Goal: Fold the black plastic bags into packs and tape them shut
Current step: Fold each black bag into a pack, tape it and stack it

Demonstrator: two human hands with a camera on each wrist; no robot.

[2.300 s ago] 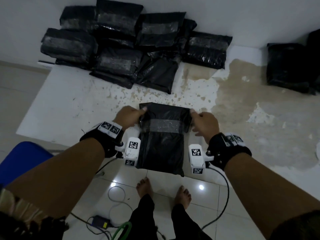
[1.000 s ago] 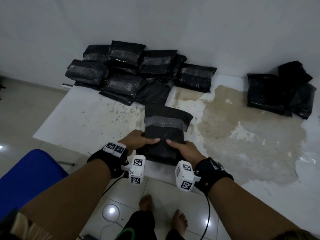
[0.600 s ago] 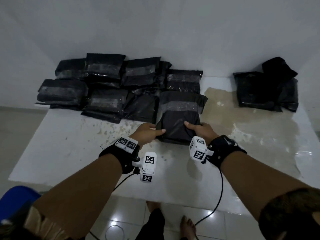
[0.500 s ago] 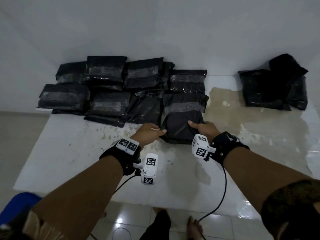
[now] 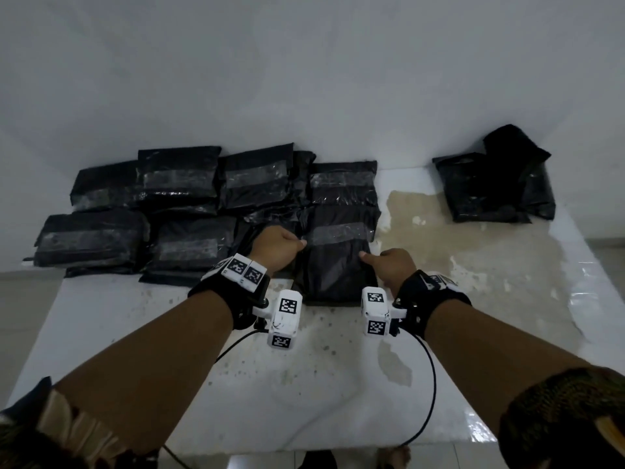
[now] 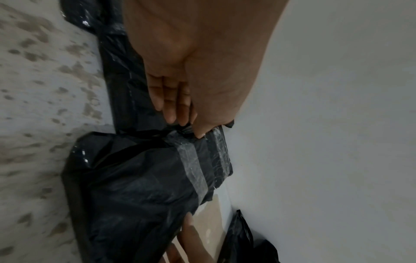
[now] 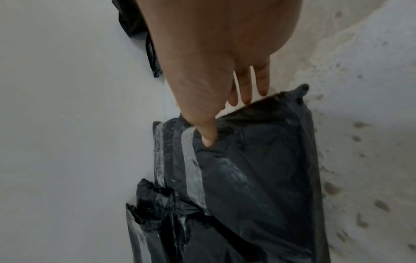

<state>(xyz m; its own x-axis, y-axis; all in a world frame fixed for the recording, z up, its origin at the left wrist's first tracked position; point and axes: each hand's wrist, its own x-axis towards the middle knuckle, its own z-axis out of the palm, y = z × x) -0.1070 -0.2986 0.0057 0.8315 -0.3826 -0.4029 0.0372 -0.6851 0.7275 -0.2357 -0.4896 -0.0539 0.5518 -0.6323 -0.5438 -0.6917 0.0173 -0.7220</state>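
Observation:
A folded black pack [image 5: 333, 265] with a clear tape band [image 5: 338, 233] lies on the white table [image 5: 304, 384], its far end against the pile of taped packs [image 5: 182, 211]. My left hand [image 5: 280, 247] is at the pack's left edge. In the left wrist view its fingers [image 6: 171, 108] lie straight along the pack [image 6: 139, 186] and the thumb touches the taped corner. My right hand [image 5: 389, 265] is at the right edge. In the right wrist view its thumb presses on top of the pack [image 7: 258, 169] and the fingers [image 7: 247, 89] lie straight beside it.
Several loose black bags [image 5: 493, 184] are heaped at the table's back right against the wall. A worn brown patch [image 5: 456, 252] covers the table to the right of the pack. Wrist camera cables [image 5: 429, 384] hang over the front edge.
The pack has slid from the table's front edge to the back, up against the pile. Both hands went with it and shifted from its near end to its sides.

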